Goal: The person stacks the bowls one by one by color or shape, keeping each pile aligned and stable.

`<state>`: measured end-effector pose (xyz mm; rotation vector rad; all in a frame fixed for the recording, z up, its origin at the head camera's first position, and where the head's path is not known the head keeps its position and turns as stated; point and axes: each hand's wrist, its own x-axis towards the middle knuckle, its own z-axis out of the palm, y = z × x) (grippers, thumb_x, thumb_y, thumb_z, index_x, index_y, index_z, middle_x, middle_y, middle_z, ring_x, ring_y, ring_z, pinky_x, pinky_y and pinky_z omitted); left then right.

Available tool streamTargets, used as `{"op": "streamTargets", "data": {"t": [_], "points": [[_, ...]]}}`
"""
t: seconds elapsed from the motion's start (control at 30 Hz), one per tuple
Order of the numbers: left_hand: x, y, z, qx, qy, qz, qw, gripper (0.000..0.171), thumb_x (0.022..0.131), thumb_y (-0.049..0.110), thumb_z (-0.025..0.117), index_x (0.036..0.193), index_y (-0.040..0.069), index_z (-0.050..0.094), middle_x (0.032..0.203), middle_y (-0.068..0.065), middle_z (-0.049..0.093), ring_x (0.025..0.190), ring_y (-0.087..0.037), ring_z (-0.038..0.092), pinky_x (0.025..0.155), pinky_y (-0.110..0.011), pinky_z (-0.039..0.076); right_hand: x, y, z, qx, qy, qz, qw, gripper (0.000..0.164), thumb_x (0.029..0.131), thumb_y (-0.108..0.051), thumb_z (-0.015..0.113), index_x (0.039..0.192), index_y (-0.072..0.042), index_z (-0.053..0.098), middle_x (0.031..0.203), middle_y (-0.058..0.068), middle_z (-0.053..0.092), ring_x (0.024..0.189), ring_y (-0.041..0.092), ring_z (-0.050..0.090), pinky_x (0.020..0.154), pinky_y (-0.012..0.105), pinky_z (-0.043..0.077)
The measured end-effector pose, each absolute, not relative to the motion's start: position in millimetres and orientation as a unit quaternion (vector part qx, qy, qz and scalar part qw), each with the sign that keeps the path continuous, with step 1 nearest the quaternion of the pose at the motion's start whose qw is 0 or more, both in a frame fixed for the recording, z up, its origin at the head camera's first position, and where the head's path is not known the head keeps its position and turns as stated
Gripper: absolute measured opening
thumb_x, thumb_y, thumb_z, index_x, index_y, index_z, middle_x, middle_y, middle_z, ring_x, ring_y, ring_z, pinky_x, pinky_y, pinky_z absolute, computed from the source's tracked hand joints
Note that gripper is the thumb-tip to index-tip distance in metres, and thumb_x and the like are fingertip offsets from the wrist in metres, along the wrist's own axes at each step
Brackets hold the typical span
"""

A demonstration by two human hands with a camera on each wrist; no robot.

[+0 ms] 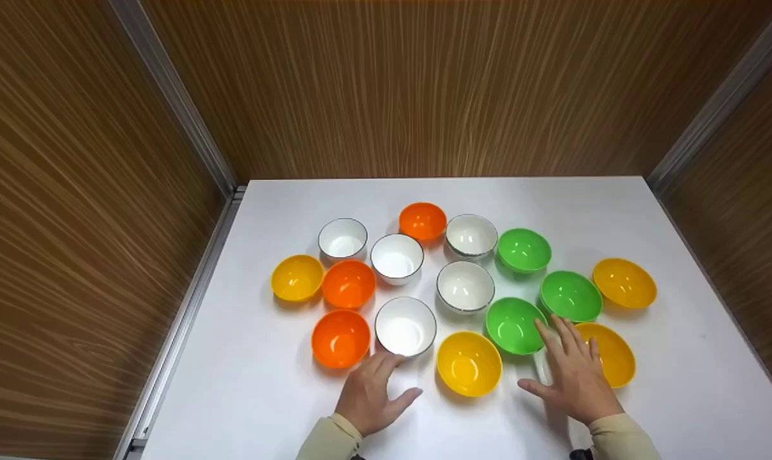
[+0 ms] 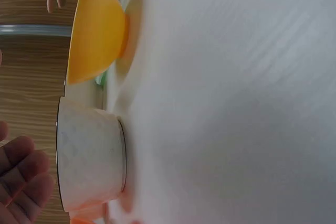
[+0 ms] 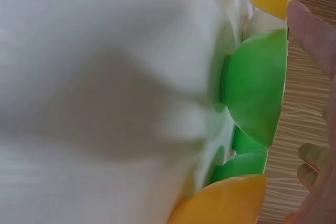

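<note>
My left hand hovers at the near rim of a white bowl, its fingers loosely extended and thumb spread, holding nothing. In the left wrist view its fingers show beside that white bowl's dark rim. My right hand reaches over the gap between a green bowl and a yellow bowl, partly covering the yellow one. Its fingers are spread, with fingertips close to the green rim and nothing gripped. Between the two hands stands another yellow bowl, upright.
Orange bowls, more white bowls, two other green bowls and further yellow bowls stand upright on the white table. Wood-grain panels enclose the table at the back and both sides.
</note>
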<state>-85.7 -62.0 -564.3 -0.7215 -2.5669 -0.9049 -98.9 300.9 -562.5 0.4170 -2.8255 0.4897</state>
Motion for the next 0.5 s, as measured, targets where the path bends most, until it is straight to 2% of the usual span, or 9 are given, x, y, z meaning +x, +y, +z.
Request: {"op": "streamTargets", "data": {"t": [0.2,0.33,0.4,0.5], "points": [[-84,-44,-567,-0.242,-0.893,-0.366,0.106,0.047,0.078,0.050,0.065,0.113,0.019,0.057,0.096,0.012,0.057,0.084,-0.006,0.057,0.073,-0.016,0.048,-100,310,-557,0.124,-0.970,0.171,0.117,0.106,0.062,-0.058,0.074,0.146,-0.023,0.022,0.149,0.013,0.015,0.135,0.035,0.012,0.100,0.066,-0.001],[-84,-26,-568,-0.210,-0.892,-0.399,0.031,0.056,0.078,0.053,0.062,0.119,0.016,0.054,0.095,0.006,0.058,0.080,-0.009,0.057,0.068,-0.017,0.048,-103,327,-552,0.108,-0.965,0.196,0.137,0.096,0.069,-0.049,0.073,0.146,-0.020,0.023,0.147,0.017,0.018,0.132,0.040,0.017,0.102,0.064,0.002],[-84,-17,-570,-0.187,-0.896,-0.403,-0.007,0.065,0.077,0.056,0.062,0.125,0.014,0.051,0.102,0.004,0.058,0.085,-0.010,0.057,0.072,-0.020,0.049,-104,338,-547,0.093,-0.961,0.218,0.143,0.090,0.073,-0.044,0.072,0.145,-0.018,0.024,0.147,0.019,0.019,0.129,0.044,0.019,0.101,0.065,0.005],[-83,-5,-574,-0.162,-0.904,-0.392,-0.043,0.082,0.074,0.062,0.061,0.134,0.011,0.041,0.123,0.000,0.052,0.103,-0.013,0.054,0.087,-0.029,0.046,-106,356,-540,0.056,-0.957,0.248,0.136,0.083,0.080,-0.039,0.068,0.145,-0.015,0.023,0.147,0.020,0.016,0.128,0.048,0.017,0.098,0.069,0.010]]}}
